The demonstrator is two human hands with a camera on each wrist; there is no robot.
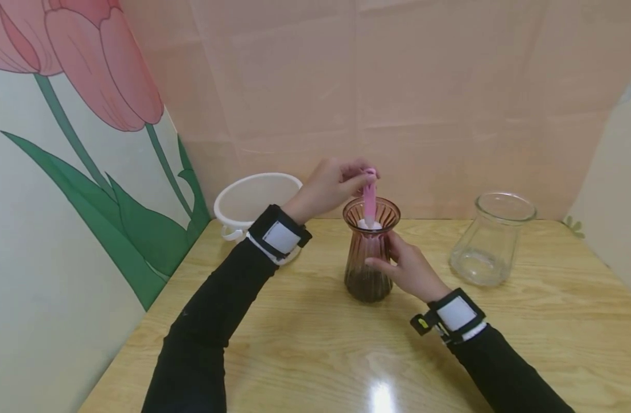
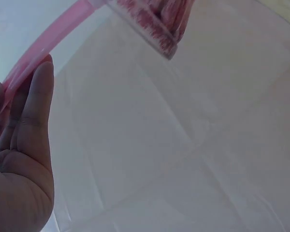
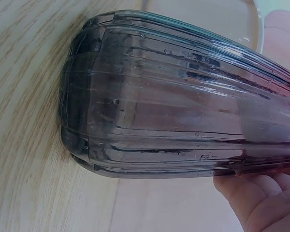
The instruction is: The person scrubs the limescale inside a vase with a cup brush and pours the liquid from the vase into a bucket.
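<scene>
A ribbed, rose-tinted glass vase [image 1: 369, 252] stands upright on the wooden table [image 1: 305, 344]. My right hand [image 1: 405, 267] grips its body from the right side; the right wrist view shows the vase [image 3: 183, 101] close up with my fingers [image 3: 261, 193] curled under it. My left hand [image 1: 333, 183] pinches the top of a pink handle [image 1: 369, 195] above the vase mouth. The handle goes down into the vase, where a white piece sits at the neck. In the left wrist view the pink handle [image 2: 43, 46] runs along my fingers [image 2: 31, 116] toward the vase rim [image 2: 157, 24].
A white plastic bowl [image 1: 256, 201] sits at the back left, behind my left wrist. A clear glass vase [image 1: 491, 238] stands at the back right. Pink panels wall the back, and a tulip mural panel closes the left side.
</scene>
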